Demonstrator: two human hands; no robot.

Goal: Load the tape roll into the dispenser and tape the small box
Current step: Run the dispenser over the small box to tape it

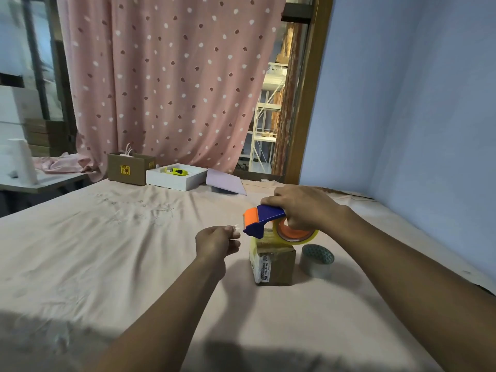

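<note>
My right hand (308, 208) grips a blue and orange tape dispenser (264, 218) just above the small cardboard box (273, 261). A clear tape roll (296, 233) sits in the dispenser on an orange hub. The box stands on the pink bedsheet and bears a white label on its left face. Its top looks covered with tape. My left hand (217, 241), to the left of the dispenser's mouth, pinches the loose clear end of the tape (236, 229) between its fingertips.
A grey roll (316, 261) with a teal patterned top stands right of the box. At the back lie a brown carton (130, 167), a white tray (177, 178) with a yellow tool, and a lilac sheet (225, 181). A blue wall runs along the right.
</note>
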